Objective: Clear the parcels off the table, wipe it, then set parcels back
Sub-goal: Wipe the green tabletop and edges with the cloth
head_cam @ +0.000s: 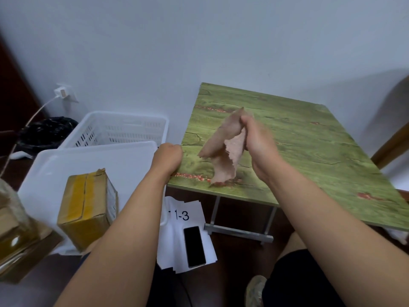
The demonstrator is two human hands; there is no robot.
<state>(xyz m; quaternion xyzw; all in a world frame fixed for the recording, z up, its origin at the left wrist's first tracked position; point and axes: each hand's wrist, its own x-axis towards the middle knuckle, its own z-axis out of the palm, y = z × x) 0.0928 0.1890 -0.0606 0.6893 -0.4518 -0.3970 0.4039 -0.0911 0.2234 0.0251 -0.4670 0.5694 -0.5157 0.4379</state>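
A low folding table [309, 147] with a green wood-print top stands on the right against the wall, with no parcels on it. My right hand [259, 142] grips a pinkish-brown cloth [223, 154] and holds it up above the table's near-left part, so that the cloth hangs down crumpled. My left hand [168, 158] holds the table's left edge, fingers curled under it. A cardboard parcel [87, 207] wrapped in yellow tape lies in a white plastic tray [44, 173] on the floor at the left.
A white slotted basket [119, 127] sits behind the tray. A black phone [194, 245] lies on white sheets marked "1-3" [183, 218] on the floor. A black bag [46, 129] and a wall plug [63, 93] are far left; more cardboard [13, 240] sits at the left edge.
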